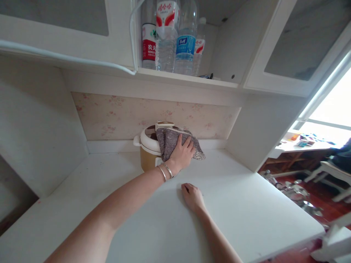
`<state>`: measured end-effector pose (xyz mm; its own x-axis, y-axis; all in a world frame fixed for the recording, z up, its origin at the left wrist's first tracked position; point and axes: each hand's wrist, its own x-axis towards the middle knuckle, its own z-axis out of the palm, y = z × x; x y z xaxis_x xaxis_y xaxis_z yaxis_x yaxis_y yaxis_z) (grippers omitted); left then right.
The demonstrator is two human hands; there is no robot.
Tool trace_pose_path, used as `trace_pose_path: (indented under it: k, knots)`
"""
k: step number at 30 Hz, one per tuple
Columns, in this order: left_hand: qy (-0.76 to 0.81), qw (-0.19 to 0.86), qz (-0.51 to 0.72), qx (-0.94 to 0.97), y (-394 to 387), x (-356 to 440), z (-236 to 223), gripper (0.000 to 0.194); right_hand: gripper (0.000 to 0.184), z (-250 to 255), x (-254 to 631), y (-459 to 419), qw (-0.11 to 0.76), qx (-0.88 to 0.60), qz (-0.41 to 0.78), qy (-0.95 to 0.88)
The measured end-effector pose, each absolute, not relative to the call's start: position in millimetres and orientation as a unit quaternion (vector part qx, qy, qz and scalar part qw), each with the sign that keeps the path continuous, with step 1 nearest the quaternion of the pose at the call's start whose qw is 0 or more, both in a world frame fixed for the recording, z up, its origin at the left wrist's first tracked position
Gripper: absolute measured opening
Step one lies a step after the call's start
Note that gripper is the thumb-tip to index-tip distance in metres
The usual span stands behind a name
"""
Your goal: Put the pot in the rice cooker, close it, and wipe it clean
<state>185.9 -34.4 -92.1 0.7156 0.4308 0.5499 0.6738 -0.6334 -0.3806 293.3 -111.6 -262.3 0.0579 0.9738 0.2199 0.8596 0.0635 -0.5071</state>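
A rice cooker (148,159) with a tan body and white lid stands on the white counter (153,219), near the back wall. Over its right side hangs a grey-brown patterned cloth (171,140). My left hand (182,153), with two bangles at the wrist, grips this cloth from above and presses it against the cooker, fingers somewhat spread. The cloth hides the cooker's right side and part of its lid. Closer to me, my right hand (192,197) rests on the counter with curled fingers, nothing visible in them, apart from the cooker.
Above, an open cabinet shelf (189,77) holds several plastic bottles (166,47). A white cable (68,58) runs along the cabinet's underside at left. Side panels (263,128) flank the counter. Beyond its right edge are metal pots (297,193) on the floor and a white stool (329,171).
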Motion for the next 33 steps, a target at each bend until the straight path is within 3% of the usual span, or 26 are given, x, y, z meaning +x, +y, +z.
trace_pose_path:
  k: [5,8,13,17,20,25,30,33]
  knots:
    - [-0.286,0.27,-0.186,-0.9,-54.4,160.9,-97.3,0.043,0.035,-256.2,287.5,-120.6,0.27,-0.679,0.104,-0.675]
    - [-0.289,0.246,-0.18,-0.907,-69.4,151.8,-110.5,0.043,0.036,-255.0,284.0,-135.1,0.314,-0.668,0.156,-0.657]
    - [-0.307,0.124,-0.189,-0.924,-108.9,149.6,-151.8,0.043,0.042,-254.3,290.7,-170.0,0.544,-0.519,0.489,-0.443]
    - [-0.338,-0.023,-0.167,-0.926,-142.5,167.1,-194.1,0.051,0.05,-247.5,294.4,-192.1,0.59,-0.372,0.649,-0.302]
    - [-0.372,-0.124,-0.148,-0.908,-155.4,182.4,-217.4,0.059,0.046,-245.2,296.1,-193.8,0.618,-0.379,0.628,-0.283]
    - [-0.334,-0.175,-0.172,-0.91,-154.9,177.9,-217.0,0.069,0.045,-247.2,334.4,-174.6,0.633,-0.453,0.574,-0.253]
    - [-0.366,-0.198,-0.384,-0.824,-128.7,109.2,-203.3,0.032,0.043,-249.3,427.2,-171.8,0.65,-0.561,0.465,-0.215]
    - [-0.404,-0.171,-0.513,-0.738,-94.0,46.0,-201.5,0.025,0.046,-251.2,482.9,-187.3,0.617,-0.64,0.422,-0.177]
